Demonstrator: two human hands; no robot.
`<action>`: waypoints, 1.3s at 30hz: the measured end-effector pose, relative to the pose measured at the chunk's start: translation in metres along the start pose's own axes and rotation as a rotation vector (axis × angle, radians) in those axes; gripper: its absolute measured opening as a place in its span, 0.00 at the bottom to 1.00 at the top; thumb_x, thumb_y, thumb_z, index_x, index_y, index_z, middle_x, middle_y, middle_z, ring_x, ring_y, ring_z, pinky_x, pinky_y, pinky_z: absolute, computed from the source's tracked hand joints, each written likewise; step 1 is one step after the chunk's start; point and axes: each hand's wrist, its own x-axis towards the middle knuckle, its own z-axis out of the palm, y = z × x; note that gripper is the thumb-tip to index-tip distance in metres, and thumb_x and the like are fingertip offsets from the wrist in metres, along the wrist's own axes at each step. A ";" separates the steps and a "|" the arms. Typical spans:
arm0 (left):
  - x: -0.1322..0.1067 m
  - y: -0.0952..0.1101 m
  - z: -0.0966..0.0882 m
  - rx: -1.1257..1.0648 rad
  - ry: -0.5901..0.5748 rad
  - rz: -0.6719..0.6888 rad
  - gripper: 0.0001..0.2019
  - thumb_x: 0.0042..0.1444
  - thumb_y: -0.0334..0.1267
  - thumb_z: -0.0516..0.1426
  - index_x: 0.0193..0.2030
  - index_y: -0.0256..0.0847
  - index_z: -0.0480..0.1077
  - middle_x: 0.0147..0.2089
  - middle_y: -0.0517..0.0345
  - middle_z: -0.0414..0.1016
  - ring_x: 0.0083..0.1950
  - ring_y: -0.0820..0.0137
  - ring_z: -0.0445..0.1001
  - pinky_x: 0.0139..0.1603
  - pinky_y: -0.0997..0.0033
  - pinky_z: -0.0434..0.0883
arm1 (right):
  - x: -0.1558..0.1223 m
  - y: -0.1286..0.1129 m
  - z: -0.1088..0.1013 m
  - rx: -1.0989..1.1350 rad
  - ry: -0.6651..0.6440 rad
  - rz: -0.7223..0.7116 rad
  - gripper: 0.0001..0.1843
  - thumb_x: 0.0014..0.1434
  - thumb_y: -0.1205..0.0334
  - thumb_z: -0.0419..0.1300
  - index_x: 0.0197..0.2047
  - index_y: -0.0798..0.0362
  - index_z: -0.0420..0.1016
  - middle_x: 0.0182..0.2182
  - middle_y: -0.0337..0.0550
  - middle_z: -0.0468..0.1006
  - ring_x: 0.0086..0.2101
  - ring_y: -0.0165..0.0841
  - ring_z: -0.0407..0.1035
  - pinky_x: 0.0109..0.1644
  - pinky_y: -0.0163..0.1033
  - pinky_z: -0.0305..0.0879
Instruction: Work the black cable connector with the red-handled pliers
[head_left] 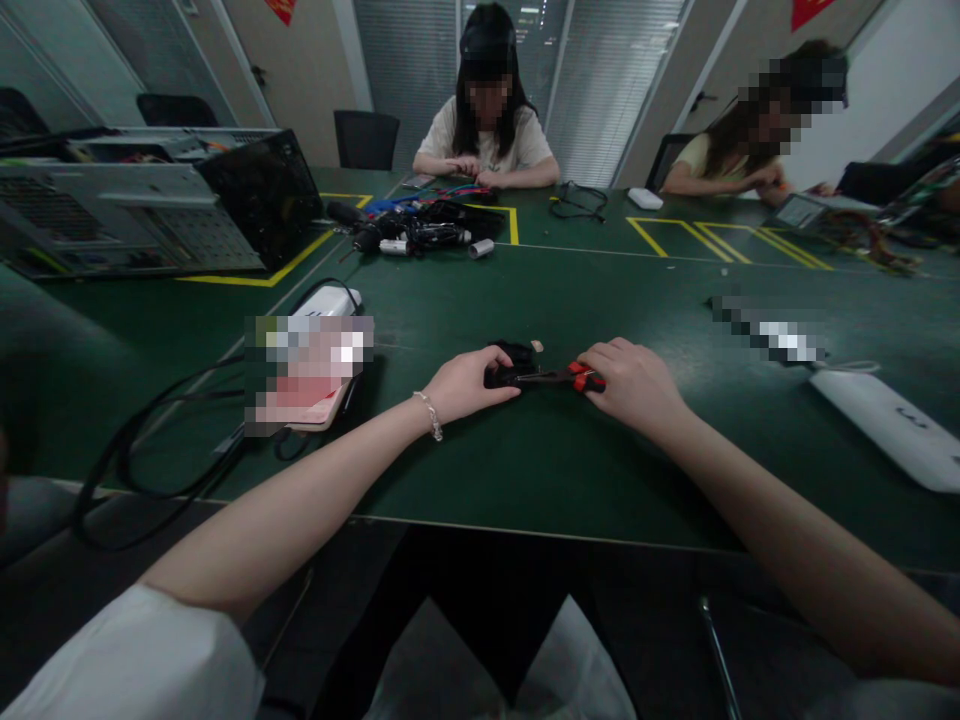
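Note:
On the green table (540,450) my left hand (469,383) is closed on a small black part (514,358), pressing it down on the surface. My right hand (636,385) grips a red-handled tool (581,377). The tool's thin dark tip reaches left and meets the black part between my hands. A bead bracelet (431,415) sits on my left wrist.
A white power strip (892,425) lies at the right, a phone (311,385) and black cables (150,440) at the left. An open computer case (150,210) stands far left. Two other people sit across the table, with a pile of cables and parts (420,230) between.

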 end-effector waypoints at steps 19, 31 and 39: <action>0.005 -0.005 0.000 -0.052 -0.006 -0.026 0.22 0.48 0.50 0.56 0.48 0.43 0.67 0.39 0.56 0.73 0.35 0.68 0.70 0.33 0.70 0.65 | -0.001 0.000 0.000 -0.016 0.017 0.011 0.13 0.47 0.64 0.57 0.38 0.55 0.71 0.35 0.47 0.74 0.35 0.38 0.63 0.34 0.40 0.59; 0.003 -0.004 -0.002 -0.077 -0.026 -0.035 0.22 0.49 0.49 0.56 0.49 0.42 0.67 0.40 0.55 0.73 0.35 0.69 0.70 0.33 0.70 0.66 | -0.002 0.001 0.000 -0.014 0.011 0.021 0.13 0.48 0.64 0.56 0.39 0.56 0.71 0.36 0.47 0.74 0.35 0.38 0.62 0.34 0.40 0.59; 0.002 -0.002 -0.004 -0.090 -0.032 -0.041 0.22 0.49 0.48 0.55 0.49 0.40 0.67 0.41 0.53 0.73 0.37 0.68 0.70 0.34 0.69 0.66 | -0.002 -0.001 -0.001 0.008 0.041 0.009 0.13 0.48 0.64 0.55 0.39 0.55 0.71 0.36 0.49 0.74 0.36 0.39 0.63 0.35 0.42 0.59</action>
